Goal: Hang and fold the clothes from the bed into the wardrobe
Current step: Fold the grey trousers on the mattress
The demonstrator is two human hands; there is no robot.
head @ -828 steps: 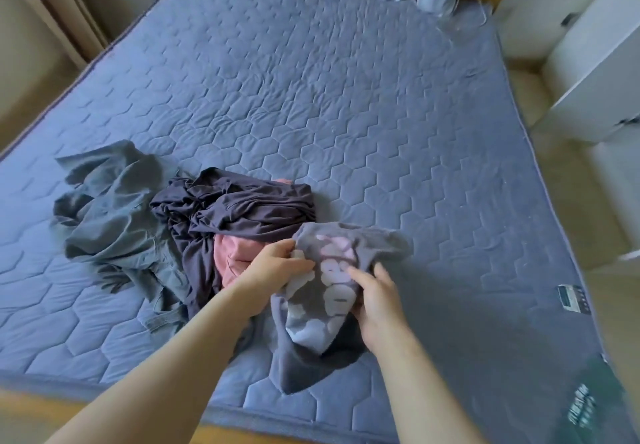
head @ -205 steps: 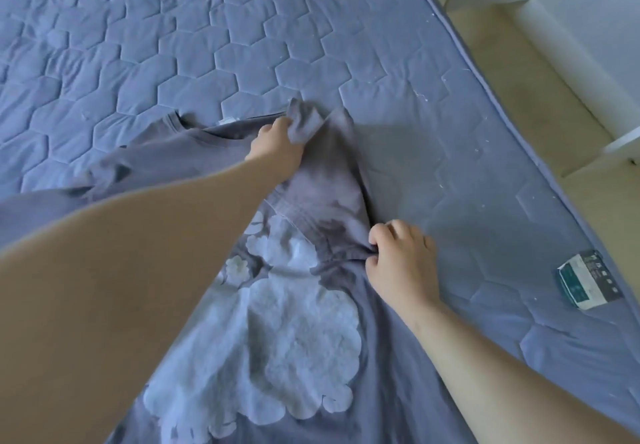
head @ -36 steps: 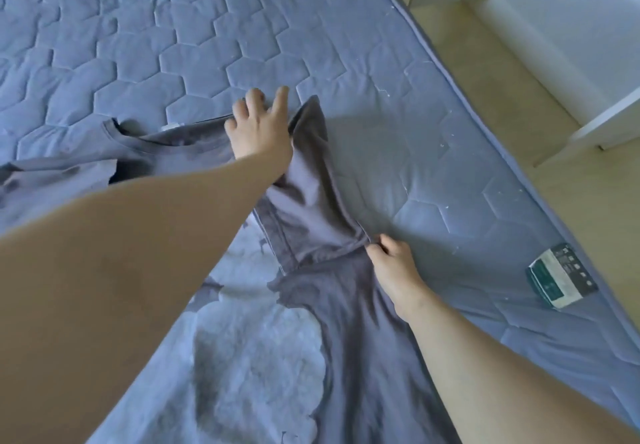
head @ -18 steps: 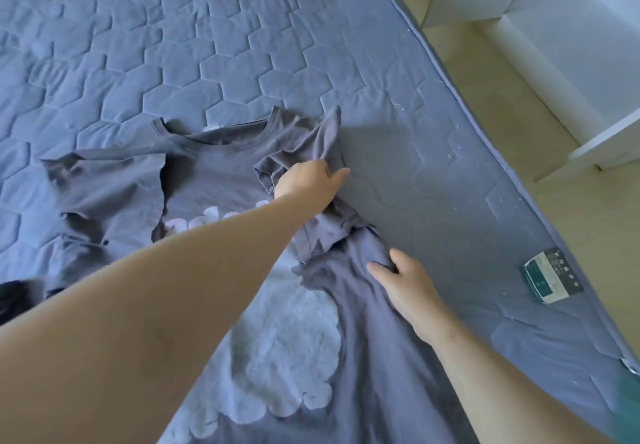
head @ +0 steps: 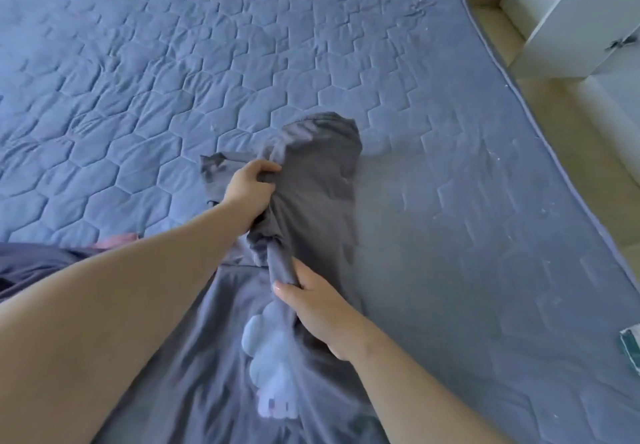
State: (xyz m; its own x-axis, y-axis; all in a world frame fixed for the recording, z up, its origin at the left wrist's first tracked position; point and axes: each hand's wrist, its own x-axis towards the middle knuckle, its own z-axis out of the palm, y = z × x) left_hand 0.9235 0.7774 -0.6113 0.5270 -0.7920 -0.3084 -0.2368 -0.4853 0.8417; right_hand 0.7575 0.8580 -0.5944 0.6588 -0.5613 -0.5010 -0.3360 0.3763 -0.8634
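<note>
A grey T-shirt (head: 311,180) with a pale printed design (head: 270,367) lies on the blue quilted bed (head: 207,45), bunched lengthwise toward me. My left hand (head: 247,189) grips a fold of the shirt near its upper part. My right hand (head: 311,301) grips a gathered ridge of the same shirt lower down, just above the print. The shirt's top end rises in a rounded hump beyond my left hand. My left forearm hides much of the shirt's left side.
A dark garment (head: 31,263) and a bit of pink cloth (head: 114,239) lie at the left edge behind my left arm. White wardrobe panels (head: 568,17) stand at the upper right past the bed's edge and a strip of floor. A small green-white box (head: 632,343) sits at the right edge.
The shirt, spread flat half a second ago, is now gathered into a narrow bunch. Both hands have closed on its cloth and the right sleeve side has been folded inward. The view has tilted up.
</note>
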